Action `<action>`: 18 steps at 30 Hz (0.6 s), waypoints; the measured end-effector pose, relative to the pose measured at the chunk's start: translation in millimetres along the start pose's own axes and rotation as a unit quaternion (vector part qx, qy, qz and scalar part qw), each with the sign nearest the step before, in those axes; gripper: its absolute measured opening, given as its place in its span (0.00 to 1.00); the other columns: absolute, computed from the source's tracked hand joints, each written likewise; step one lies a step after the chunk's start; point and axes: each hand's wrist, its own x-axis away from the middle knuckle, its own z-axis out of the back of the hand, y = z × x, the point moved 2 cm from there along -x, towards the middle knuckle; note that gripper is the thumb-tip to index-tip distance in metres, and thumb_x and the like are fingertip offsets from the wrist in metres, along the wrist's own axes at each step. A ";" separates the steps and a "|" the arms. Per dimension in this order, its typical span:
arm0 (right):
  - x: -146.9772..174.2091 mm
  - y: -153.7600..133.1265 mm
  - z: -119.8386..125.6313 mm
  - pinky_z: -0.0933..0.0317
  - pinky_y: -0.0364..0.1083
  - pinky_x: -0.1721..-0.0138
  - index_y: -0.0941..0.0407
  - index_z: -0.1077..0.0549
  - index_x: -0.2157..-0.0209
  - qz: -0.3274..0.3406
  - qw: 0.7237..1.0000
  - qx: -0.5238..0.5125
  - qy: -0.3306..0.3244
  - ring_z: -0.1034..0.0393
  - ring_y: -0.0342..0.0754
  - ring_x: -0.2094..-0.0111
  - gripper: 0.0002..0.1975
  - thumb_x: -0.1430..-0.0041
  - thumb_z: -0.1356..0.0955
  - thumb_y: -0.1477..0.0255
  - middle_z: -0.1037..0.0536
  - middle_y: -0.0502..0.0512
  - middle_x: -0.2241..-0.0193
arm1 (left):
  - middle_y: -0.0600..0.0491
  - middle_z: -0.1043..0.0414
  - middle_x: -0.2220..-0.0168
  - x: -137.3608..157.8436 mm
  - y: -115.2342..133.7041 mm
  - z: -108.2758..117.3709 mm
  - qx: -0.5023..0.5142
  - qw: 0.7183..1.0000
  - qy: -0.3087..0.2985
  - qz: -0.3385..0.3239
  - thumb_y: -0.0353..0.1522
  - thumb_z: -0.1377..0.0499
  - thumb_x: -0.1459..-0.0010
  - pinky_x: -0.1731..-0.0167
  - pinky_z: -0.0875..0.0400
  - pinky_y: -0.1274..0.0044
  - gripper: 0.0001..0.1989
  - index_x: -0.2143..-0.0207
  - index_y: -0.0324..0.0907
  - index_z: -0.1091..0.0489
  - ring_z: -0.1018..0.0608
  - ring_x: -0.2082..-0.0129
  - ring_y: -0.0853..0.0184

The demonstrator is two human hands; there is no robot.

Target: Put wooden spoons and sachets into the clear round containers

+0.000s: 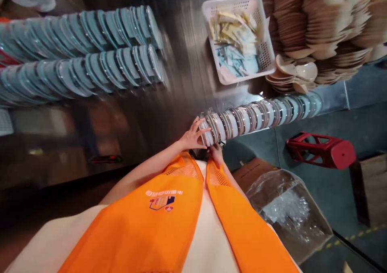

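Observation:
A long row of round, clear-wrapped lidded tubs (250,117) lies on its side along the table's near edge. My left hand (192,136) has its fingers spread against the left end of this row, touching the end tub. Just below the same end is my right hand (215,153), close under the tubs. Its fingers are mostly hidden, so what it grips cannot be made out.
Two more rows of tubs (81,69) lie at the left. A white basket (267,59) holds small packets. Stacked wooden spoons (323,19) fill the far right. Below are a red stool (341,154) and an open carton (320,224) with clear plastic. A dark red-marked object (105,159) lies near the edge.

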 end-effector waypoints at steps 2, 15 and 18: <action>-3.2 2.8 -2.6 0.47 0.41 0.79 0.53 0.32 0.66 -0.004 1.000 0.009 -0.011 0.39 0.43 0.82 0.14 0.41 0.31 0.57 0.30 0.45 0.82 | 0.39 0.55 0.24 0.4 -0.9 0.9 -0.003 1.000 0.008 -0.009 0.52 0.24 0.52 0.28 0.51 0.43 0.52 0.30 0.49 0.38 0.58 0.22 0.35; 33.1 -29.7 6.0 0.41 0.45 0.64 0.53 0.34 0.80 0.110 0.965 0.232 0.054 0.33 0.48 0.72 0.21 0.33 0.36 0.63 0.28 0.52 0.80 | 0.28 0.70 0.22 13.7 -10.7 -22.8 0.032 0.996 0.057 0.065 0.56 0.25 0.54 0.25 0.52 0.53 0.76 0.23 0.37 0.72 0.62 0.21 0.41; 20.3 -77.0 -19.9 0.40 0.45 0.61 0.55 0.27 0.76 0.166 0.919 0.354 0.045 0.27 0.50 0.68 0.19 0.31 0.35 0.65 0.21 0.57 0.74 | 0.26 0.66 0.22 13.3 -14.4 -29.9 0.046 0.995 0.055 0.071 0.56 0.26 0.53 0.25 0.53 0.52 0.75 0.23 0.33 0.69 0.60 0.22 0.40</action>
